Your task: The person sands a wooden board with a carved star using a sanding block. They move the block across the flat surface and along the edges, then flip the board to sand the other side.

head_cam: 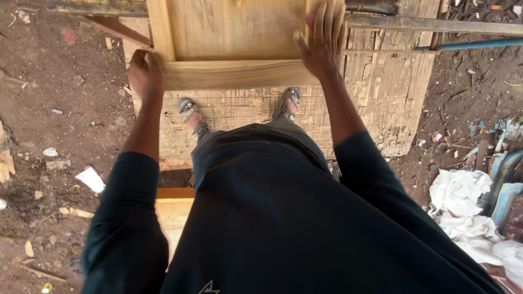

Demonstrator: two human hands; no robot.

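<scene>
The left hand (pixel 144 73) gripped the lower left corner of a pale wooden panel frame (pixel 234 73), fingers curled round the edge, while the right hand (pixel 322 41) lay flat w/ fingers spread on its right side. The person stood in sandals (pixel 188 110) on a worn woven mat (pixel 376 103) over dirt ground (pixel 65 109). White crumpled sheets (pixel 463 193) lay at right, a blue pipe (pixel 474 43) near the top right.
</scene>
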